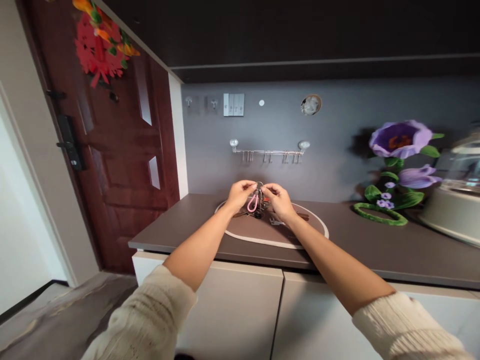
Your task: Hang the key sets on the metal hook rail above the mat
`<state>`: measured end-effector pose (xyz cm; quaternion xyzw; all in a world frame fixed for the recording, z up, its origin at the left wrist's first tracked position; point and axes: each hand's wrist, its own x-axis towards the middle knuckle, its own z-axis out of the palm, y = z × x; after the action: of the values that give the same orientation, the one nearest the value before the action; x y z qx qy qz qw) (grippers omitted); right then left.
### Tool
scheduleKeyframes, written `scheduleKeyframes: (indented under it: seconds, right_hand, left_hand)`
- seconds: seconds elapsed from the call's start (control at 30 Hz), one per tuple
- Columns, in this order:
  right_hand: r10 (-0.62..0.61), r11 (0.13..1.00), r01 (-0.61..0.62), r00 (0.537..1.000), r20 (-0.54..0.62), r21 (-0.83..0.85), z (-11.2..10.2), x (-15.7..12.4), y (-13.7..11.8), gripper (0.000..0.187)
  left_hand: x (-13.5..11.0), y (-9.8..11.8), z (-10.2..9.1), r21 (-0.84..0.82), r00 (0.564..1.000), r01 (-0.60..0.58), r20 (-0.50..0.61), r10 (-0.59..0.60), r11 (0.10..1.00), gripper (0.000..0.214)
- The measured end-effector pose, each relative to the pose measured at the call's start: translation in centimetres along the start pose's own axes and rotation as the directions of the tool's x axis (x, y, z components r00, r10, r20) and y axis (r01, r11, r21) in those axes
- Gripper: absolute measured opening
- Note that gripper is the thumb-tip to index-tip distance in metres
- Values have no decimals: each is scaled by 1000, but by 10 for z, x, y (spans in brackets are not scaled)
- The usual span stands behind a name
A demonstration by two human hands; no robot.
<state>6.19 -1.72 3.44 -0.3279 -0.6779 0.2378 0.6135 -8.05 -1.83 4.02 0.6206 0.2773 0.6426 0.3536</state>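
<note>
Above the counter, my left hand [241,195] and my right hand [278,199] meet at a metal key ring [259,183]. Thumb and fingertips of each hand pinch it from either side. A pink loop strap [253,204] hangs below the ring, with darker small items beside it that I cannot make out. Under my hands lies an oval brown mat [258,241] with a pale rim. Metal keys [276,221] rest on the mat near my right wrist, and a brown strip [303,216] lies just beyond them, partly hidden by my forearm.
A hook rail [268,152] is fixed to the grey back wall, below a switch panel [233,105]. Purple flowers [400,140] and a domed pale object [455,205] stand at the right. A dark cabinet [300,35] overhangs the counter [180,222]; a red-brown door [123,185] is at left.
</note>
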Motion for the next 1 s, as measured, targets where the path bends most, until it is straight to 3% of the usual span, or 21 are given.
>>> scheduleKeyframes:
  seconds: [0.17,0.3,0.4,0.5,0.73,1.0]
  right_hand:
    - [16,1000,-16,1000,12,-10,5,4,-14,26]
    - [-13,997,15,1000,24,-77,9,18,-15,25]
    - [-34,994,38,999,33,-99,13,35,-9,26]
    - [-30,995,33,999,27,-93,19,52,-4,25]
    - [39,999,-39,997,-67,-5,40,88,-2,18]
    - [121,992,-127,974,-193,-20,69,119,6,10]
  left_hand:
    - [5,-3,-4,137,992,-74,-92,87,988,20]
    - [9,-8,-12,334,957,-89,-232,174,938,21]
    - [9,-10,-17,518,924,-66,-291,248,853,22]
    - [8,-10,-21,623,902,29,-354,248,782,22]
    - [7,-8,-23,584,834,277,-540,111,763,24]
    - [6,-6,-21,556,837,268,-539,96,787,25]
